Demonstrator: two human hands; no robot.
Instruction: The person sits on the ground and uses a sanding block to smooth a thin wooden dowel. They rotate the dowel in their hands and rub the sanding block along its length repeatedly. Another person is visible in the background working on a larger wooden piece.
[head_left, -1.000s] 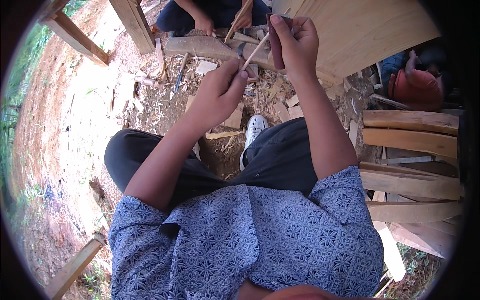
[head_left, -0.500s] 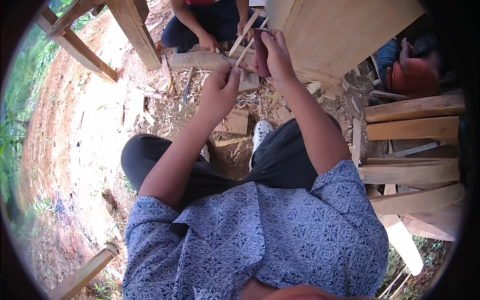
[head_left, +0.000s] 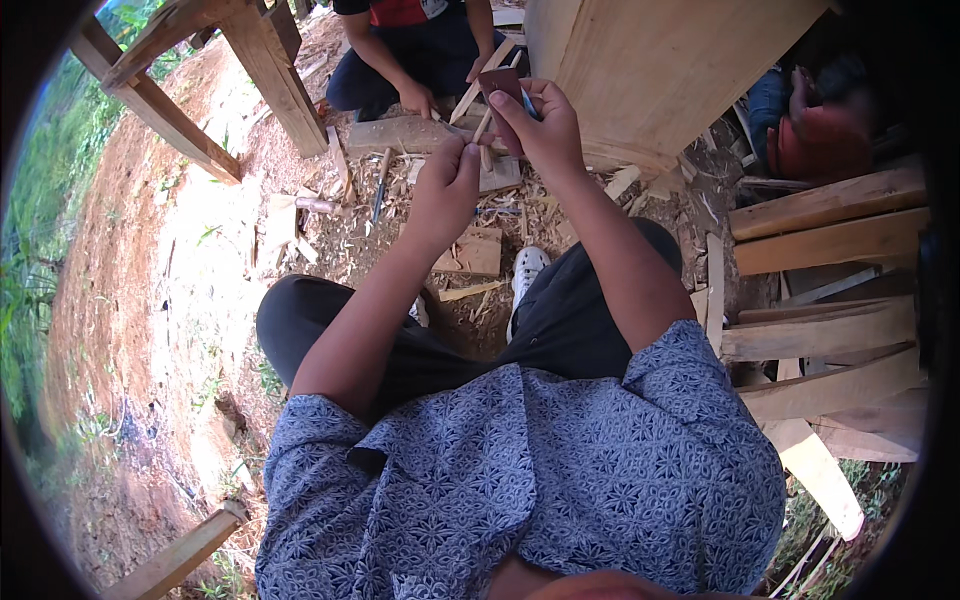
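My left hand is closed at its fingertips on the near end of a thin, pale wooden stick, which points away from me. In my right hand is a folded piece of dark red sandpaper, pinched under the thumb. The sandpaper lies against or just over the stick; whether they touch I cannot tell. Something small and light blue shows between my right fingers. Below my hands a flat wooden block rests among wood shavings, near my white shoe.
Opposite me a person sits cross-legged, one hand near a long wooden piece. A large wooden panel stands far right. Stacked planks lie at right, with another person in red beyond. A chisel-like tool lies on the ground.
The sandpaper has shifted a little left and now tilts the other way, its top leaning left. My right fingers have spread somewhat behind it. My left hand keeps its hold on the stick.
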